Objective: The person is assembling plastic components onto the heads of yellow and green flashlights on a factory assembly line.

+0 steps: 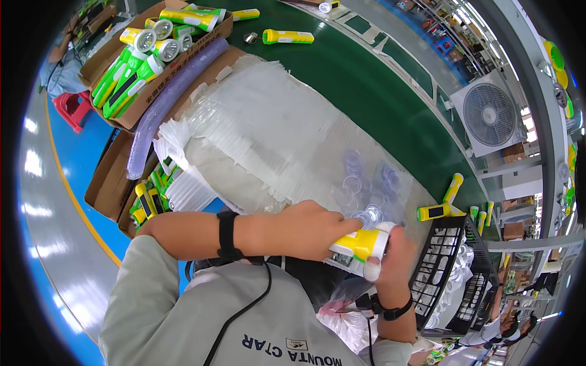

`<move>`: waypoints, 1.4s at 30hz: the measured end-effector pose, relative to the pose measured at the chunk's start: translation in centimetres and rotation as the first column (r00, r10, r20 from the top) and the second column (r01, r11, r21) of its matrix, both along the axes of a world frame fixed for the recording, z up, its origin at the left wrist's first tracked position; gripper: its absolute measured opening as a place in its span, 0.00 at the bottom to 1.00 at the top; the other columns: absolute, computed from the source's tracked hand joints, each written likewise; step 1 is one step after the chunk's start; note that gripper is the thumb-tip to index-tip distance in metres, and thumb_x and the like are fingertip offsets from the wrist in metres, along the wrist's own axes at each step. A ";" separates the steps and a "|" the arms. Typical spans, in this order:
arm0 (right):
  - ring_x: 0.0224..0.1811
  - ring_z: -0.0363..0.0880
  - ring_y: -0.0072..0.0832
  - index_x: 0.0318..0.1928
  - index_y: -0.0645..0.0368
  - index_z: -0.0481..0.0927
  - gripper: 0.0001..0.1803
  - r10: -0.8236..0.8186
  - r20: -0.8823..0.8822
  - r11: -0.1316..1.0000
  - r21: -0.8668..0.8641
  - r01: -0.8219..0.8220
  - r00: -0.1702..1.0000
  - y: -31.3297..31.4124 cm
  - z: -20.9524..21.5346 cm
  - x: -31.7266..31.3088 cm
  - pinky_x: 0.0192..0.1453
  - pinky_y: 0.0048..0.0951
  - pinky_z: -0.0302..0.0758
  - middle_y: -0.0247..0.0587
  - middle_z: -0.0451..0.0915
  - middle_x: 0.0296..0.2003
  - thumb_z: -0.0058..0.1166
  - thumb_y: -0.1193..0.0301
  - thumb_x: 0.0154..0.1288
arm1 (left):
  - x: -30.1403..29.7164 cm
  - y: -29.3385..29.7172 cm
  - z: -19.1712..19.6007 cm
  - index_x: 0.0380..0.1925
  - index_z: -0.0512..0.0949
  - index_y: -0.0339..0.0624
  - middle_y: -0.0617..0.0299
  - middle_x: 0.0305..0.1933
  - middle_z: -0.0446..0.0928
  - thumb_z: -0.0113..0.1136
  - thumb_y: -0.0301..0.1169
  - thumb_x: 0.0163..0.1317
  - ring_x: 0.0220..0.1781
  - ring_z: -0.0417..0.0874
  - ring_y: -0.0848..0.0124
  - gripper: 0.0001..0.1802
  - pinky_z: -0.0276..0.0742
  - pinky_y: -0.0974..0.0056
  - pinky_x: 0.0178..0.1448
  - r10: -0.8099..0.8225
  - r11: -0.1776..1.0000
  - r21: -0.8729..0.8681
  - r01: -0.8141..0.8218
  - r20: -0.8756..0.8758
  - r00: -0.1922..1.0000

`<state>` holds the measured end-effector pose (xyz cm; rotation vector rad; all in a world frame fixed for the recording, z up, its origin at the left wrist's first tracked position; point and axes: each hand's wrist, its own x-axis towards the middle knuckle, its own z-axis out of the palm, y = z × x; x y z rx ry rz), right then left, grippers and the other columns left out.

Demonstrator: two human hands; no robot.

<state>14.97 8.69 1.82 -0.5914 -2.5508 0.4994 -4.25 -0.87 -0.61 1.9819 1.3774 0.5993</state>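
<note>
In front of my body I hold a yellow flashlight [360,243] in both hands. My left hand [312,229] is wrapped round its body end. My right hand [395,258], with white covers on some fingertips, grips the wide head end; its palm side is partly hidden. Just beyond the flashlight lie several clear round lenses [352,184] on the plastic-covered work surface [262,122]. One lens near the flashlight catches bright light. Both my wrists carry black bands.
A cardboard box [174,73] of green and yellow flashlights stands far left, a rolled bubble-wrap sheet [160,105] along it. Another box [113,177] is below. At right stand a black basket [421,276] with white parts and loose flashlights [434,211]. A fan [488,114] is beyond.
</note>
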 end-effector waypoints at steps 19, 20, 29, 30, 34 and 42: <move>0.40 0.79 0.44 0.55 0.53 0.58 0.39 -0.143 -0.873 0.460 -0.476 -0.750 0.466 -2.1 -2.3 -0.2 0.45 0.43 0.79 0.50 0.74 0.38 0.69 0.57 0.50 | 1.4 -0.4 -0.7 0.55 0.62 0.37 0.57 0.38 0.76 0.66 0.27 0.48 0.40 0.78 0.69 0.34 0.74 0.64 0.45 -0.039 0.772 -0.378 0.511 0.774 0.632; 0.40 0.79 0.44 0.56 0.52 0.57 0.40 -0.177 -0.881 0.407 -0.471 -0.782 0.438 -2.3 -2.1 -0.1 0.46 0.44 0.79 0.49 0.74 0.37 0.69 0.58 0.50 | 1.6 -0.4 -0.2 0.56 0.61 0.38 0.57 0.38 0.76 0.65 0.28 0.48 0.40 0.78 0.69 0.34 0.74 0.64 0.45 0.023 0.638 -0.459 0.618 0.814 0.580; 0.38 0.79 0.39 0.59 0.48 0.53 0.40 -0.229 -0.861 0.374 -0.509 -0.775 0.455 -1.4 -3.1 0.5 0.53 0.51 0.75 0.50 0.76 0.38 0.67 0.63 0.53 | 4.2 -1.4 2.6 0.61 0.56 0.39 0.46 0.48 0.75 0.60 0.29 0.52 0.46 0.79 0.53 0.36 0.74 0.57 0.49 0.140 0.862 -0.504 0.057 0.345 0.928; 0.42 0.78 0.39 0.62 0.50 0.50 0.42 -0.168 -0.905 0.398 -0.425 -0.813 0.391 -0.7 -4.0 0.3 0.54 0.47 0.73 0.50 0.74 0.43 0.65 0.65 0.55 | 4.3 -1.2 2.2 0.61 0.57 0.39 0.46 0.48 0.75 0.61 0.31 0.52 0.46 0.79 0.53 0.36 0.74 0.57 0.50 0.157 0.917 -0.397 -0.035 0.277 0.948; 0.52 0.72 0.37 0.65 0.56 0.49 0.41 -0.436 -0.760 0.737 -0.609 -0.294 0.482 0.3 -7.3 -0.2 0.54 0.36 0.73 0.48 0.68 0.51 0.59 0.65 0.57 | 2.0 1.8 1.2 0.60 0.59 0.38 0.49 0.39 0.77 0.65 0.38 0.53 0.39 0.80 0.63 0.37 0.75 0.62 0.45 0.392 0.867 -0.407 -0.287 0.202 0.897; 0.54 0.69 0.36 0.63 0.59 0.53 0.38 -0.540 -0.678 0.637 -0.717 -0.285 0.499 -1.4 -12.1 1.9 0.53 0.36 0.73 0.44 0.63 0.55 0.59 0.70 0.56 | -9.6 15.7 -3.7 0.61 0.60 0.40 0.49 0.41 0.78 0.61 0.44 0.57 0.38 0.81 0.63 0.36 0.76 0.62 0.40 0.690 0.723 -0.049 -0.689 0.083 0.719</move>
